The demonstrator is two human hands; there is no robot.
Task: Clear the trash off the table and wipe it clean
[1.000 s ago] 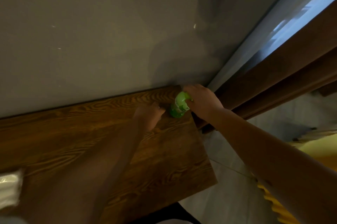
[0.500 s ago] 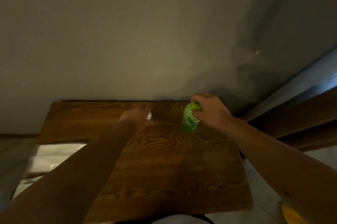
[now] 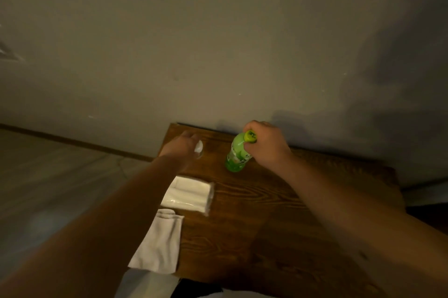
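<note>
A green plastic bottle (image 3: 236, 157) with a yellow-green cap is gripped at the neck by my right hand (image 3: 266, 144) near the back of the dark wooden table (image 3: 278, 212); whether its base touches the wood I cannot tell. My left hand (image 3: 183, 149) is closed around a small white and clear object (image 3: 199, 148) at the table's back left corner; most of that object is hidden by my fingers. A white tissue pack (image 3: 188, 193) in clear wrap lies on the left side. A white cloth (image 3: 158, 242) lies in front of it, overhanging the left edge.
A plain grey wall (image 3: 218, 43) stands directly behind the table. Pale floor (image 3: 48, 176) with a wooden skirting board lies to the left. The table's right edge (image 3: 397, 191) drops off near a dark gap.
The view has swung left, so the tissue pack and the cloth now show in full. My left hand has closed on the small white object. My right hand keeps the bottle.
</note>
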